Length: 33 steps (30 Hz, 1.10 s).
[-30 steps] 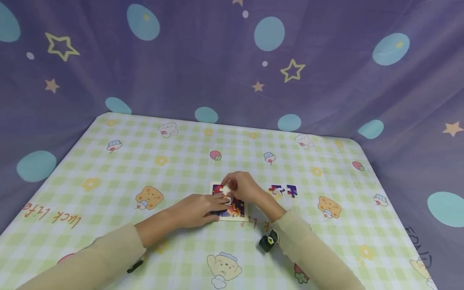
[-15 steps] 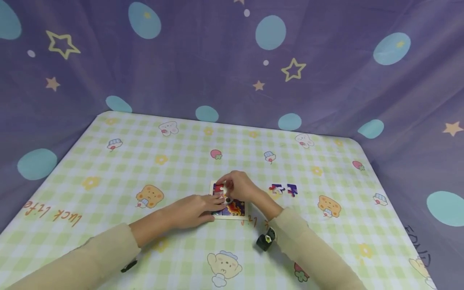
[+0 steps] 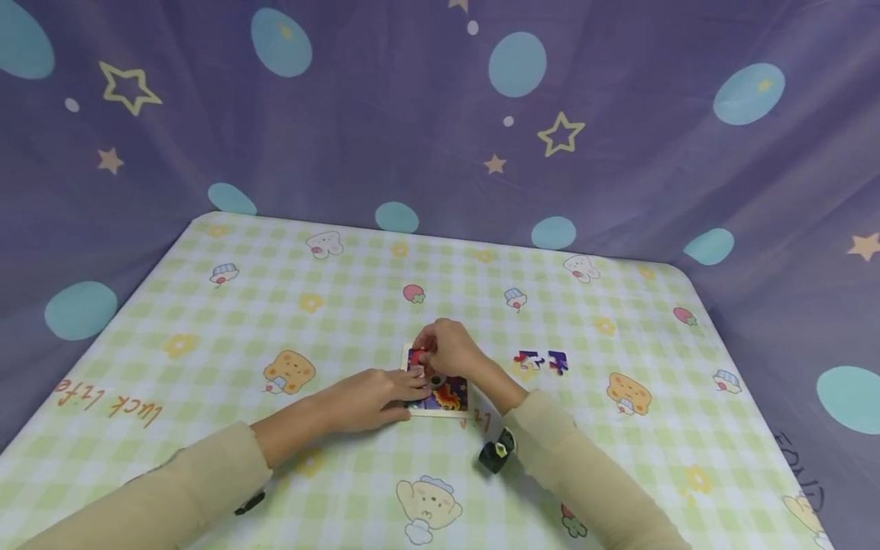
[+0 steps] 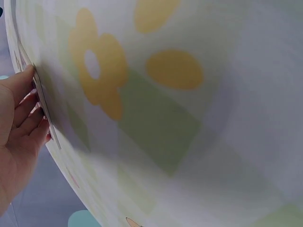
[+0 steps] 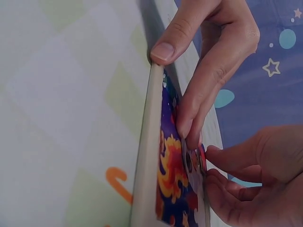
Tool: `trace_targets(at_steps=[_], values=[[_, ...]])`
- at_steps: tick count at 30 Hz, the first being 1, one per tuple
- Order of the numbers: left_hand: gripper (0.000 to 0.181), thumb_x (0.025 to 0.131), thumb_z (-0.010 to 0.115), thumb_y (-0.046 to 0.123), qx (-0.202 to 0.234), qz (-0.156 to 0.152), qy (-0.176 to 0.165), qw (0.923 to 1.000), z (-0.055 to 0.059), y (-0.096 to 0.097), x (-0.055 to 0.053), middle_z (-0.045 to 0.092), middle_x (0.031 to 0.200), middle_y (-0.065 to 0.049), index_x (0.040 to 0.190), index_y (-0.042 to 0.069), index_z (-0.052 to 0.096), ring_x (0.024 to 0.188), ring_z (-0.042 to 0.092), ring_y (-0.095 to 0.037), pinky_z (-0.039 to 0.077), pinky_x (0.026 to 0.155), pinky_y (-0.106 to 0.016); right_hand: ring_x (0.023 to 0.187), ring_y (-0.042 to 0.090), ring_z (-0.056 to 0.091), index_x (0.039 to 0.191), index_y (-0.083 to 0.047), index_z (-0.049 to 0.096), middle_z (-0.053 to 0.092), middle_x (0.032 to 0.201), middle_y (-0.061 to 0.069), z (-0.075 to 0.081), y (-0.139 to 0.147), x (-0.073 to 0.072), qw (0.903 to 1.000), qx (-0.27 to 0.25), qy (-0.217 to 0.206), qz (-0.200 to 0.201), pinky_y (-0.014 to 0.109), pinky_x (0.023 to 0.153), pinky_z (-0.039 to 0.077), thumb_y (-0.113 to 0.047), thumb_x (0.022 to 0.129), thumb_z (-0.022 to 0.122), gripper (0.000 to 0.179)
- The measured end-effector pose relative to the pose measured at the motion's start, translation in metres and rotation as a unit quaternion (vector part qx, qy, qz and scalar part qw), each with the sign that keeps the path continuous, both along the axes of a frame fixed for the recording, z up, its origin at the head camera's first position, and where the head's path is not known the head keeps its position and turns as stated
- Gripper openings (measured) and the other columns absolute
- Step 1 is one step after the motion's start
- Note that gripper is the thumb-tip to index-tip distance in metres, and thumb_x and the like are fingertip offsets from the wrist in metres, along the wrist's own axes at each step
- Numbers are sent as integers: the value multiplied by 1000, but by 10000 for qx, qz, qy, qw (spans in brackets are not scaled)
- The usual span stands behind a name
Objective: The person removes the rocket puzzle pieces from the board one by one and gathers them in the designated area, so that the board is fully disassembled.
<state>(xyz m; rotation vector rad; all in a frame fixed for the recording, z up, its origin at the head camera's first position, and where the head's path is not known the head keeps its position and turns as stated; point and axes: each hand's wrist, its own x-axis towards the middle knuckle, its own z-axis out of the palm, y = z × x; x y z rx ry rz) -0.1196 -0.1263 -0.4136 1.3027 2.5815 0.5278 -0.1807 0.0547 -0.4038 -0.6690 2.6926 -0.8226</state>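
A small jigsaw puzzle (image 3: 450, 396) with a purple, red and orange picture lies in a pale tray (image 3: 440, 414) on the table. My left hand (image 3: 371, 399) rests on its left side, fingers fairly straight on the picture. In the right wrist view, the left thumb (image 5: 164, 51) touches the tray's near edge. My right hand (image 3: 454, 355) is over the far part of the puzzle, and its thumb and fingers (image 5: 218, 153) pinch a reddish puzzle piece at the surface. The fingers mostly hide that piece. The left wrist view shows my left hand (image 4: 19, 123) at the tray's edge.
Two loose puzzle pieces, one red, white and purple (image 3: 528, 360) and one mostly purple (image 3: 558, 362), lie right of the tray. A checked cloth (image 3: 330, 481) covers the table. Behind it hangs a purple curtain (image 3: 385, 107) with stars and dots.
My right hand has brought the piece down from above the puzzle and shifted slightly left and away from me. The left hand has drawn slightly back left, baring more of the picture.
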Motion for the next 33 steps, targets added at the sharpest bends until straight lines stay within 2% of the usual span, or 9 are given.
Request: trace_targets(at_steps=[8,15,18,24,33], values=[[41,93,62,23,65,13,54,10000,-2,0,1,60,136,-6,131,9,59,134,50,-27,45,108,-43,63,12,64,90,-3,72,73,83,10,4,-1,2,9989,-316,-307,-164,15,53,49,-4,87,67,6],[42,94,61,24,46,47,8,10000,-2,0,2,56,139,-9,133,9,57,135,49,-28,46,108,-44,73,14,67,98,-4,74,73,88,10,2,3,3,9959,-750,-376,-337,17,60,53,-2,87,67,13],[42,95,60,24,14,72,-56,10000,-2,0,2,56,140,-8,134,10,56,135,48,-28,45,108,-44,71,14,66,97,-5,75,74,88,10,-1,5,3,9943,-901,-420,-374,17,58,53,0,86,66,15],[42,95,59,23,62,104,-174,9998,-3,0,3,54,141,-9,135,10,56,136,47,-27,44,110,-44,65,10,61,95,-7,76,74,86,9,-2,6,2,9932,-923,-571,-423,17,55,49,-5,87,68,12],[42,95,58,23,60,108,-186,9997,-1,0,3,53,142,-8,135,11,56,137,47,-26,44,109,-44,65,8,62,90,-9,75,74,84,7,-3,6,2,9934,-943,-495,-420,15,55,48,-6,86,70,7]])
